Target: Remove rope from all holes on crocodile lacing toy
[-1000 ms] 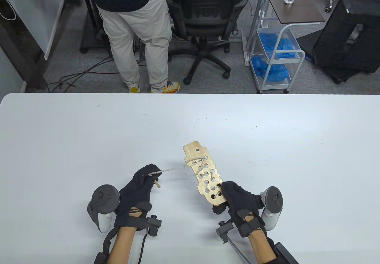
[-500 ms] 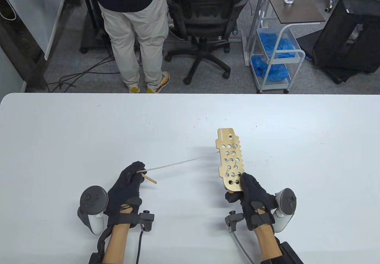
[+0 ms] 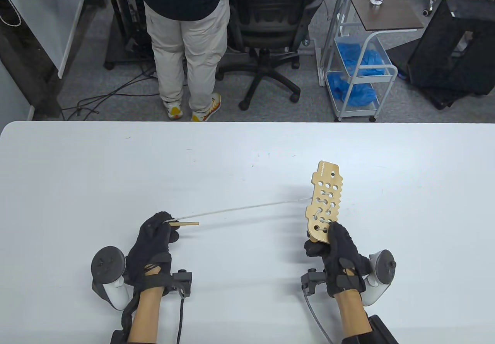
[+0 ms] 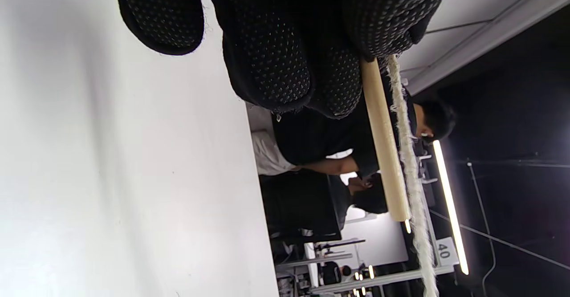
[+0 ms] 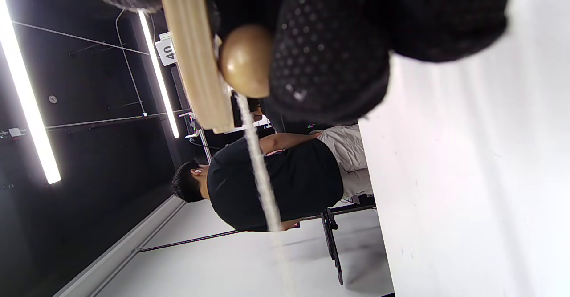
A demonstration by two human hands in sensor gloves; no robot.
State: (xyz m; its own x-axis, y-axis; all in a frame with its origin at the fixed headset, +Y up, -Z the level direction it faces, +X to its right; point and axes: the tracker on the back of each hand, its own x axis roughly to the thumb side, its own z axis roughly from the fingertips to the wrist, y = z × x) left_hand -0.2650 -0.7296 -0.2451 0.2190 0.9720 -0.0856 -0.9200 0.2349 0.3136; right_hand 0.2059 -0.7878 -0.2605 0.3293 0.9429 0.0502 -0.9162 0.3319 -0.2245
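The wooden crocodile lacing board (image 3: 325, 201) is held up above the table by my right hand (image 3: 335, 247), which grips its near end. A white rope (image 3: 239, 207) runs taut from the board's holes leftward to my left hand (image 3: 156, 231). My left hand pinches the rope and its wooden needle (image 3: 185, 223). The left wrist view shows the needle (image 4: 384, 145) and rope (image 4: 409, 168) side by side under my fingertips (image 4: 285, 65). The right wrist view shows the board edge (image 5: 191, 52), a wooden bead (image 5: 245, 61) against it, and the rope (image 5: 260, 172) leading away.
The white table (image 3: 247, 158) spans the view. Beyond its far edge stand a person (image 3: 185, 38), an office chair (image 3: 267, 23) and a cart with blue cloths (image 3: 357, 69).
My right hand has carried the board to the right and turned it. My left hand has moved left, drawing more rope out so it stretches longer between the hands.
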